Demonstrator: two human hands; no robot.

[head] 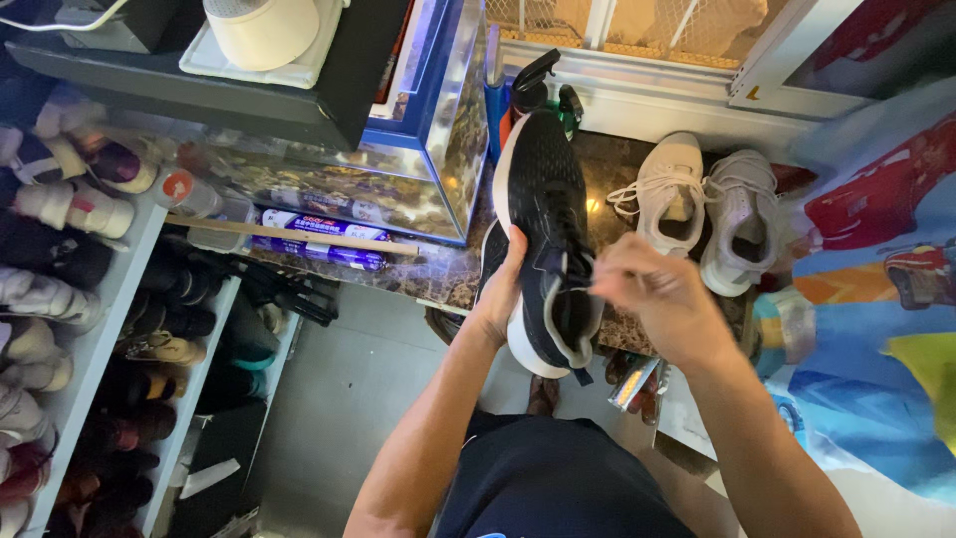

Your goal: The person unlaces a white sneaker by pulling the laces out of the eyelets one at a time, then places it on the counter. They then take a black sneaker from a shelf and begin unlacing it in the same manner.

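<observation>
— What's in the hands?
— A black sneaker (546, 234) with a white sole, held up over the marble ledge (438, 274), toe pointing away. The left hand (501, 289) is clamped on its side near the heel.
— The right?
— The right hand (652, 299) has its fingers pinched together at the shoe's lace, by the collar.
— Nearby?
— A pair of white sneakers (702, 204) sits on the ledge just right; a fish tank (438, 130) stands left.
</observation>
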